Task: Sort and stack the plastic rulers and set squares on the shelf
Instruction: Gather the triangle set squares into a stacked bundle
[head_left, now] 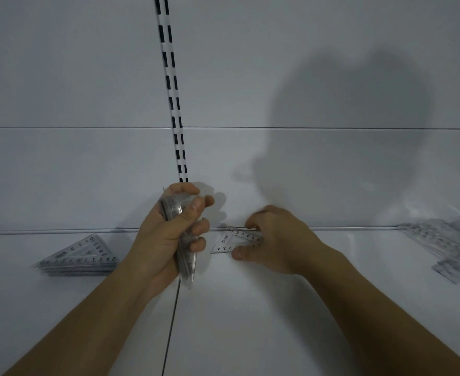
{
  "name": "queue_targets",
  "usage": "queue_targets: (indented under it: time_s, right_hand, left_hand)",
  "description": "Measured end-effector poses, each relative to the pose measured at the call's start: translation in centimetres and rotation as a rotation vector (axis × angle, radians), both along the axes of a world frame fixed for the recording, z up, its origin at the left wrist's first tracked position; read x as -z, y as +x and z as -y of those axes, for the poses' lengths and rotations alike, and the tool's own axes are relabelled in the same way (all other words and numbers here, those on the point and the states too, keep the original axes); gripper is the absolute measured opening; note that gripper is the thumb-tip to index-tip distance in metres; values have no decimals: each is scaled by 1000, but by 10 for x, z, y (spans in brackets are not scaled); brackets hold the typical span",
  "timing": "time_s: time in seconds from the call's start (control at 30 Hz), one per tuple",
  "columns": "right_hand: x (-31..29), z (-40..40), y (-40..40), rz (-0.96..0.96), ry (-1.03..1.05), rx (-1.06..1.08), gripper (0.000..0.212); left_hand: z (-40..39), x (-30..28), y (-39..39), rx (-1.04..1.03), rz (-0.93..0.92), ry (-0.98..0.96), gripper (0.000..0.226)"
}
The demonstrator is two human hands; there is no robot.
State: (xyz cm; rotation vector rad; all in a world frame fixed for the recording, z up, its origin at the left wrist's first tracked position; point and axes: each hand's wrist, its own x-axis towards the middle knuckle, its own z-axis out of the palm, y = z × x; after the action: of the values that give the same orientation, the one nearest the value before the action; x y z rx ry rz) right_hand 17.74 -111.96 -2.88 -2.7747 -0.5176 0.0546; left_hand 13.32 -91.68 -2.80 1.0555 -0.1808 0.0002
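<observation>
Left hand [169,232]: grips an edge-on bundle of clear plastic set squares [185,256]. Right hand [275,240]: pinches one flat transparent triangular set square [232,242] on the smooth white shelf [250,308].

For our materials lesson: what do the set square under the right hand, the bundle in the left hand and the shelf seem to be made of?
Set square under the right hand: clear, glossy plastic, apparently; the shelf shows through behind black printed numbers.
Bundle gripped by the left hand: likely the same clear plastic, greyish where layers overlap.
Shelf: smooth white surface with a soft sheen, possibly painted metal; unclear.
</observation>
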Motion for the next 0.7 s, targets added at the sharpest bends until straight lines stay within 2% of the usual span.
queue_targets:
  time_s: [0.07,0.2,0.43,0.5,0.6,0.7]
  right_hand:
    - [-3,-4,-3,-26,8,34,55]
    - [-6,-8,-4,-73,115,77,41]
    - [-5,-7,-1,-157,211,111,33]
    - [-5,-7,-1,-144,202,96,28]
    - [-6,-7,-3,-118,174,96,32]
    - [-9,-6,-3,-52,49,108,40]
  left_hand:
    - [0,1,2,-46,64,17,54]
    - [-1,4,3,-119,175,112,45]
    - [4,4,-1,-266,286,403,30]
    - [9,4,-3,-265,307,439,30]
    - [14,2,-7,-294,295,436,25]
    - [14,2,-6,-363,249,406,38]
